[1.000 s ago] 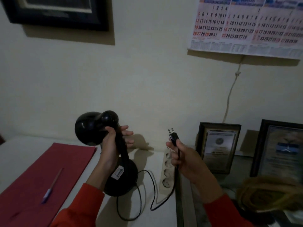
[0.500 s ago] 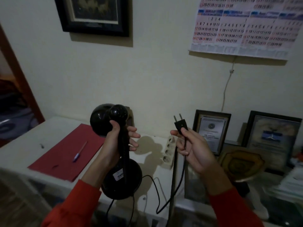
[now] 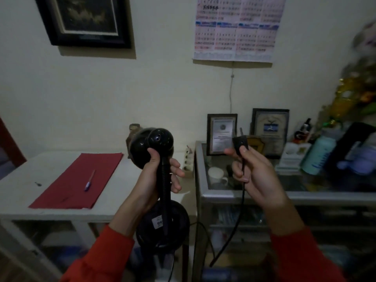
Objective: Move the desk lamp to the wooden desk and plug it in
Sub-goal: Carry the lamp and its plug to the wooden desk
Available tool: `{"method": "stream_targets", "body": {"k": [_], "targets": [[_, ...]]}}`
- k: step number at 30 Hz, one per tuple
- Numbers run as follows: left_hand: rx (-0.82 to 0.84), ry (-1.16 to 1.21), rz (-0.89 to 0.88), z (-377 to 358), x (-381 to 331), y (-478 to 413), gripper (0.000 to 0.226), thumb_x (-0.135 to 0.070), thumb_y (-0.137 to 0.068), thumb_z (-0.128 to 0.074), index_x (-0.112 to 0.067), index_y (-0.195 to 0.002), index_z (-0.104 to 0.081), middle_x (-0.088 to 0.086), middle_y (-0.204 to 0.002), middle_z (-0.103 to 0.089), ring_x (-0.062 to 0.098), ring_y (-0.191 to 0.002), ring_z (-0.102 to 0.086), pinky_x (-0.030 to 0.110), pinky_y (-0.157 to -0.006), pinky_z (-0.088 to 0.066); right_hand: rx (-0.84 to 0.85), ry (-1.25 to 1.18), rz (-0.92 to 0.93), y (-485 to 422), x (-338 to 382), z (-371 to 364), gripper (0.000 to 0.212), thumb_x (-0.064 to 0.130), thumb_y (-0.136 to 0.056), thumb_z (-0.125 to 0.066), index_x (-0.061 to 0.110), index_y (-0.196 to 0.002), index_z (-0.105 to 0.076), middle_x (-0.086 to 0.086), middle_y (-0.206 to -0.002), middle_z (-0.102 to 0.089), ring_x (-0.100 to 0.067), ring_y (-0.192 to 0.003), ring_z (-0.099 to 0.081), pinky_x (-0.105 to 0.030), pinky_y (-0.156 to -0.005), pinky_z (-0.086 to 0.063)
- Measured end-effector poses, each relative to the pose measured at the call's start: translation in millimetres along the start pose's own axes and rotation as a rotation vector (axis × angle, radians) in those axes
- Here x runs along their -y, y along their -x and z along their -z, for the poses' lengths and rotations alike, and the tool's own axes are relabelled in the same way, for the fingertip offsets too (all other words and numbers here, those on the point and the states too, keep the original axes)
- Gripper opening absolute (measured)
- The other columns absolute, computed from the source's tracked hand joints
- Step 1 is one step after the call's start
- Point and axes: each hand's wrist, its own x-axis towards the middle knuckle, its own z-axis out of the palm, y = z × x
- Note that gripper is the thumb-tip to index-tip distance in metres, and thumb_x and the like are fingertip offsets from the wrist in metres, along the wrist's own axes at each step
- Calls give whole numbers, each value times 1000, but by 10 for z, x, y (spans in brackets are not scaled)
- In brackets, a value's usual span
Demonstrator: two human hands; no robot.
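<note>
A black desk lamp (image 3: 160, 226) with a round base and a bulbous head hangs in the air in front of the white table (image 3: 61, 212). My left hand (image 3: 156, 180) grips its flexible neck just below the head. My right hand (image 3: 254, 174) holds the lamp's black plug (image 3: 239, 142) upright, prongs up, with the cord (image 3: 234, 231) trailing down from my fist. A white power strip (image 3: 188, 162) lies at the table's right rear, beside the glass cabinet. No wooden desk is visible.
A red folder (image 3: 71, 186) with a pen (image 3: 89, 181) lies on the white table. To the right, a glass-topped cabinet (image 3: 203, 192) carries framed certificates (image 3: 221, 133), a bottle (image 3: 317, 155) and clutter. A calendar (image 3: 236, 29) and a framed picture (image 3: 85, 21) hang on the wall.
The lamp has been lifted off the white table and drawn back toward me with the plug. The view has pulled away, so the table and cabinet now look farther off.
</note>
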Motion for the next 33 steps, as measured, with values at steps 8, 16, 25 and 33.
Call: {"method": "stream_targets", "body": {"k": [8, 16, 25, 33], "targets": [[236, -27, 62, -517, 79, 676, 72, -69, -72, -21, -7, -74, -58, 5, -57, -69, 16, -36, -56, 21, -39, -47, -275, 109, 94, 1236, 169, -56, 19, 18, -98, -38, 11, -91, -54, -2, -82, -77, -5, -36, -46, -12, -31, -26], [471, 131, 195, -1293, 253, 1256, 69, -71, -68, -30, -13, -65, -67, 5, -54, -67, 13, -35, -54, 18, -39, -46, -495, 220, 224, 2537, 542, 28, 22, 21, -98, -37, 12, -95, -56, -1, -84, -76, -5, -38, -46, -12, -31, -27], [794, 123, 207, -2466, 447, 1969, 71, -66, -73, -21, -7, -71, -62, 8, -53, -69, 16, -32, -57, 18, -35, -46, -821, 268, 332, 4160, 945, 136, 18, 17, -97, -40, 13, -88, -55, -2, -81, -76, -6, -35, -44, -13, -33, -24], [1016, 165, 284, -3608, 590, 3057, 70, -64, -72, -21, -4, -72, -57, 7, -51, -67, 15, -29, -54, 18, -32, -44, -1060, 281, 355, 5946, 1261, 30, 19, 22, -95, -44, 8, -101, -56, -3, -80, -74, -8, -38, -41, -22, -41, -29]]}}
